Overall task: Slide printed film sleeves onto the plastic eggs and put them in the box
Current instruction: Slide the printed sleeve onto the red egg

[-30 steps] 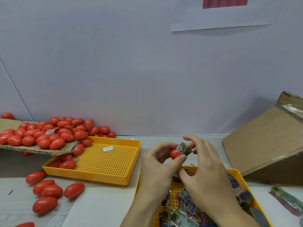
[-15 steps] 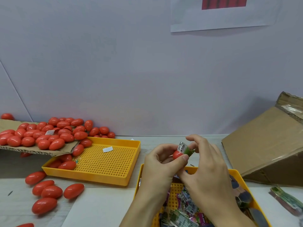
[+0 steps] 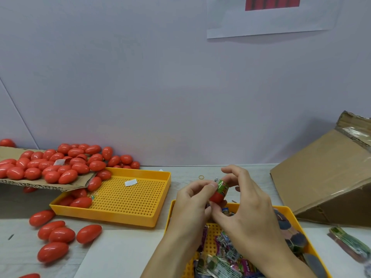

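Both hands hold one red plastic egg [image 3: 216, 196] above the near yellow tray [image 3: 285, 210]. A green printed film sleeve [image 3: 221, 186] covers the egg's upper half. My left hand [image 3: 190, 205] pinches the egg and the sleeve's top edge with thumb and forefinger. My right hand [image 3: 247, 209] curls round the sleeve from the right, its thumb under the egg. The near tray is filled with loose printed sleeves [image 3: 222, 257]. The cardboard box [image 3: 329, 177] lies tilted at the right; its inside is hidden.
A pile of red eggs [image 3: 50, 163] lies on a cardboard flap [image 3: 40, 182] at the left, over a second yellow perforated tray [image 3: 128, 197]. Several eggs [image 3: 58, 233] are loose on the table. A sleeve bundle [image 3: 349, 242] lies at the right, a rubber band [image 3: 201, 177] behind the hands.
The sleeve has slid further down over the egg, which has turned more upright. Both hands have stayed in about the same place above the near tray.
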Tool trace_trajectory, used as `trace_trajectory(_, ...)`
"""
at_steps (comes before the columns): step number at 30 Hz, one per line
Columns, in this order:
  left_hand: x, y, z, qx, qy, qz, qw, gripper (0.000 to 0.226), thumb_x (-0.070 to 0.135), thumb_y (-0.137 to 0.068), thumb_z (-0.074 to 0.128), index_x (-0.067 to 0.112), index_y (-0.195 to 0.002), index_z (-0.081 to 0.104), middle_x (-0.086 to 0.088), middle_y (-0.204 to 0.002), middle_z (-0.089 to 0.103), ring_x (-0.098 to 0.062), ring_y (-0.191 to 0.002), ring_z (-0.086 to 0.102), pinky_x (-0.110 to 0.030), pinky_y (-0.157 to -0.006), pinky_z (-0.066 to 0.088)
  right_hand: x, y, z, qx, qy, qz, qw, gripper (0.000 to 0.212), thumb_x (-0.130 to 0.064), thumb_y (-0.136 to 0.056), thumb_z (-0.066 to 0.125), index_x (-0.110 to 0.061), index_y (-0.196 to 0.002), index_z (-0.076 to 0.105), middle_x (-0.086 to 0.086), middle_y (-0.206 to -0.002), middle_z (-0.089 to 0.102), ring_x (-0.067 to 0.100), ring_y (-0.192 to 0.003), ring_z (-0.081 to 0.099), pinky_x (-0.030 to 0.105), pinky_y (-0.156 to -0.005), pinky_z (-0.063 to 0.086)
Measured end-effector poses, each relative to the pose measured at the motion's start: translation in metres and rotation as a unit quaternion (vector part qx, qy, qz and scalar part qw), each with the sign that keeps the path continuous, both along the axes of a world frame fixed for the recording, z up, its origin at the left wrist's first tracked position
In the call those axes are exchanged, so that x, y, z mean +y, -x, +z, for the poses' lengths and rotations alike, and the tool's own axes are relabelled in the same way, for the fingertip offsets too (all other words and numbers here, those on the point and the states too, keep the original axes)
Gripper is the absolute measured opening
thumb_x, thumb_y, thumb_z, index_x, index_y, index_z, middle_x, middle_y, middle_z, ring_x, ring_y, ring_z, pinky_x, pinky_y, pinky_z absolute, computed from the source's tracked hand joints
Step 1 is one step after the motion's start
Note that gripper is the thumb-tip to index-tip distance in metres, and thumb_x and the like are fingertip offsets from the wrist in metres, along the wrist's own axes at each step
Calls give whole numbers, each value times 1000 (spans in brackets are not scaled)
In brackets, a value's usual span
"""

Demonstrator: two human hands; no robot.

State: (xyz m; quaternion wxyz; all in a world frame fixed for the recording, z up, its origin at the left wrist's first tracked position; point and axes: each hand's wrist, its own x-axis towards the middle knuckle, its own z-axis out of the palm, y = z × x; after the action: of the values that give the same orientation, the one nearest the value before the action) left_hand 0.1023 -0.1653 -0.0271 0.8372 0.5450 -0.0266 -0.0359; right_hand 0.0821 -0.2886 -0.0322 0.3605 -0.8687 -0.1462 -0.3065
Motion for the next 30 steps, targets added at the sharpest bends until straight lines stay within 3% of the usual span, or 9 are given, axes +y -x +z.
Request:
trace_trajectory(6, -2, 2, 1, -30, -19, -52, 998, 23, 24, -94, 64, 7, -104, 75, -17, -102, 71, -30, -85, 69, -36, -73, 57, 0, 0, 1, -5, -4, 20, 1000, 70, -27, -72, 82, -48, -123, 38, -25, -106, 53, -8, -108, 48, 0, -86, 35)
trace_trajectory(11, 0, 6, 3, -36, -80, -75, 993, 21, 37, -83, 67, 20, -76, 75, -12, -73, 66, -20, -65, 64, -25, -59, 50, -2, 0, 1, -8, -11, 38, 999, 71, -22, -71, 80, -50, -122, 39, -22, -106, 55, -7, -107, 50, 0, -84, 36)
trace_trajectory(17, 4, 5, 5, -35, -96, -93, 990, 34, 40, -82, 66, 6, -88, 69, -14, -72, 67, -22, -64, 65, -26, -58, 51, -3, 0, 2, -11, -34, 72, 997, 75, -12, -70, 82, -52, -119, 42, -20, -106, 57, -2, -102, 57, 1, -72, 43)
trace_trajectory(26, 2, 8, 6, -7, -78, -130, 988, 38, 50, -89, 63, 13, -79, 69, -16, -72, 65, -20, -62, 61, -28, -55, 52, -4, -1, 2, -26, -60, 63, 996, 70, -12, -70, 82, -47, -118, 46, -22, -105, 59, -1, -105, 58, 4, -83, 43)
trace_trajectory(30, 2, 7, 6, -23, -82, -118, 989, 41, 51, -88, 62, 11, -87, 71, -13, -74, 67, -20, -67, 65, -27, -58, 52, -4, -1, 3, -32, -64, 66, 995, 69, -12, -69, 83, -48, -116, 46, -20, -103, 59, -5, -105, 56, 0, -78, 42)
